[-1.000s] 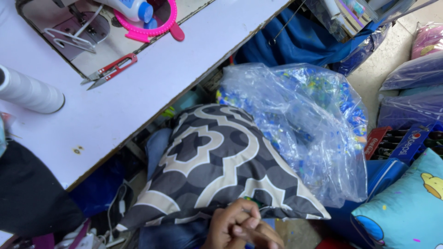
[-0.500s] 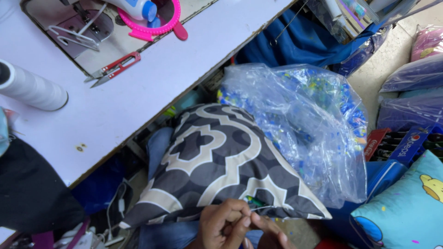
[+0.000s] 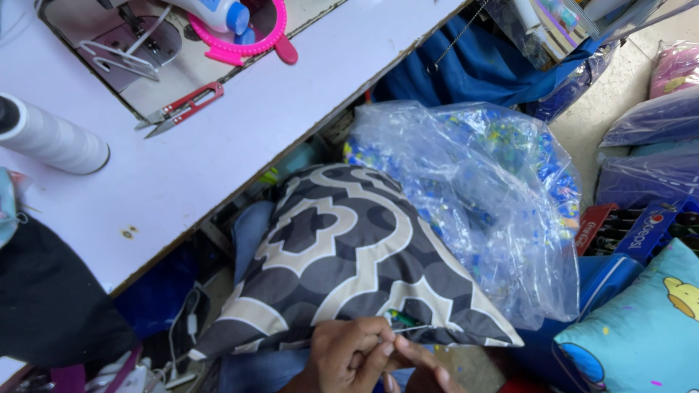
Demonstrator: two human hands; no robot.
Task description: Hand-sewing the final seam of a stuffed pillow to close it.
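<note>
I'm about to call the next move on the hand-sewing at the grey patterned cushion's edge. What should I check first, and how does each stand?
1. Left hand pinches at the edge of the grey-and-cream patterned fabric cushion: ok.
2. Right hand is close by at the same edge: ok, though mostly cut off by the frame.
3. Thin thread or needle runs taut from the fingers: cannot tell which it is.
4. Small green item at the seam: cannot tell what it is.
5. Red-handled thread snips lie on the white table, apart from both hands: ok.
6. Clear plastic bag of blue print fabric leans against the cushion: ok.
</note>
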